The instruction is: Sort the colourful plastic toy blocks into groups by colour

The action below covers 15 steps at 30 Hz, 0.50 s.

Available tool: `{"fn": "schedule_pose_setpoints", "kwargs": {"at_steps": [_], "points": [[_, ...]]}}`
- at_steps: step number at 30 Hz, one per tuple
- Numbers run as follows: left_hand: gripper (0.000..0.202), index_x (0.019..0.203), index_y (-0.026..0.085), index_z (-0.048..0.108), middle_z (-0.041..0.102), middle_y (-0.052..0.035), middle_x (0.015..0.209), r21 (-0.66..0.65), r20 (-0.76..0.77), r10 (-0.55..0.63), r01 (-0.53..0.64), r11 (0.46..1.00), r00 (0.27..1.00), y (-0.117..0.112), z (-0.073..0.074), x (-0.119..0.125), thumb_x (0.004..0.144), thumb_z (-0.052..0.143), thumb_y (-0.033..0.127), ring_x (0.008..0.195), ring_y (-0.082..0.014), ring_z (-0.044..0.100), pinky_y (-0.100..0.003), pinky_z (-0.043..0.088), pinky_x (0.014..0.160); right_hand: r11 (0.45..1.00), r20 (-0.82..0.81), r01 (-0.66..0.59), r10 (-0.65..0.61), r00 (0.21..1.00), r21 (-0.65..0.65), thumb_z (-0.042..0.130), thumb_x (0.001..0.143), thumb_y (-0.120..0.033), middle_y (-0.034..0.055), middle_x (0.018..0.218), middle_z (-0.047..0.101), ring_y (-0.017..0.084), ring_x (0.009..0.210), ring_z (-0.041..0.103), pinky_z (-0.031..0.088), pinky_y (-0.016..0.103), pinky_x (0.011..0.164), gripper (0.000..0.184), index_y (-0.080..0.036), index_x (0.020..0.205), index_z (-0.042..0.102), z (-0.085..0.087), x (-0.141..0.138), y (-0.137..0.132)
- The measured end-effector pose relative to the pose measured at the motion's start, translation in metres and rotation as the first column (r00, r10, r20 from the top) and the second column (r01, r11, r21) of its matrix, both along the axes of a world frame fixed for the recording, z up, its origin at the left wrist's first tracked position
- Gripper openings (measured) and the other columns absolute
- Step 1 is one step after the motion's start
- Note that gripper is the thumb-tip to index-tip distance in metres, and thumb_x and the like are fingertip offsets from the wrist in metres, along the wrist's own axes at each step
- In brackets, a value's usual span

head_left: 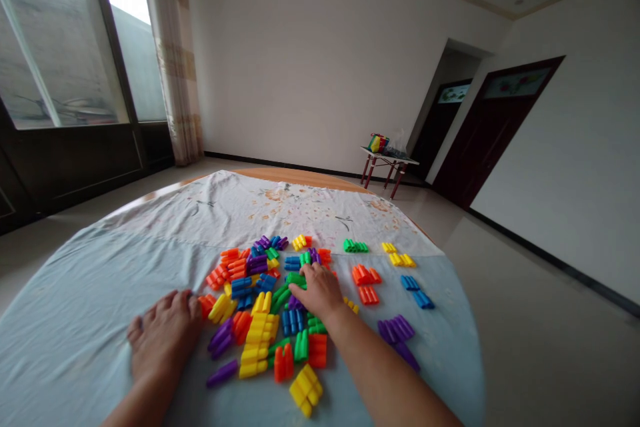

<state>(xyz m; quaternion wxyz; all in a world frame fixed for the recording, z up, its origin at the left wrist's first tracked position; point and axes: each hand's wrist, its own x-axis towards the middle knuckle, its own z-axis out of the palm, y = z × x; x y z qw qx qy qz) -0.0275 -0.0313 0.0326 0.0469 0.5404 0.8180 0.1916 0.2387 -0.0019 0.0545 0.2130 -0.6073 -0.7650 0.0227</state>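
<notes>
A mixed pile of colourful plastic toy blocks, each shaped like joined tubes, lies on the cloth in front of me. My left hand (167, 330) rests palm down on the cloth at the pile's left edge, fingers extended, near an orange block (206, 305) and a yellow block (223, 308). Reaching into the pile, my right hand (323, 290) has its thumb and fingers closed around a green block (295, 279). Below that hand are a blue block (293, 322) and another green block (301, 345). Stacked yellow blocks (260, 337) stretch toward me.
To the right, blocks lie in single-colour groups: green blocks (355, 245), yellow blocks (399, 255), orange blocks (367, 275), blue blocks (418, 291) and purple blocks (397, 330). A pale cloth (90, 320) covers the round table. A small side table (390, 157) with bags stands by the far wall.
</notes>
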Motion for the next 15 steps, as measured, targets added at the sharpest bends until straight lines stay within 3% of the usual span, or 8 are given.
{"fn": "schedule_pose_setpoints", "kwargs": {"at_steps": [5, 9, 15], "points": [[0.055, 0.121, 0.018, 0.05, 0.047, -0.0118, 0.133, -0.05, -0.051, 0.018, -0.021, 0.999, 0.999, 0.003, -0.001, -0.001, 0.085, 0.016, 0.041, 0.121, -0.0292, 0.041, -0.046, 0.018, 0.105, 0.997, -0.069, -0.079, 0.08, 0.994, 0.019, 0.063, 0.075, -0.038, 0.0079, 0.086, 0.062, 0.022, 0.086, 0.059, 0.046, 0.033, 0.077, 0.024, -0.017, 0.087, 0.061, 0.007, 0.011, 0.004], [0.056, 0.121, 0.019, 0.049, 0.046, -0.0107, 0.134, -0.077, -0.074, 0.022, -0.028, 0.997, 0.997, 0.006, -0.002, -0.002, 0.085, 0.012, 0.042, 0.121, -0.0288, 0.04, -0.045, 0.019, 0.104, 0.976, -0.223, -0.218, 0.218, 0.95, 0.026, 0.063, 0.075, -0.021, 0.0031, 0.091, 0.06, 0.015, 0.081, 0.058, 0.047, 0.026, 0.075, 0.018, -0.019, 0.092, 0.059, 0.014, 0.028, -0.001], [0.057, 0.121, 0.019, 0.049, 0.046, -0.0106, 0.134, -0.1, -0.079, 0.028, -0.036, 0.994, 0.997, 0.007, -0.002, 0.0, 0.085, 0.011, 0.042, 0.121, -0.0293, 0.04, -0.044, 0.019, 0.104, 0.945, -0.227, -0.325, 0.312, 0.923, -0.023, 0.049, 0.071, -0.001, 0.0015, 0.095, 0.059, 0.013, 0.088, 0.058, 0.046, 0.025, 0.081, 0.028, -0.02, 0.09, 0.059, 0.008, 0.05, -0.011]]}}
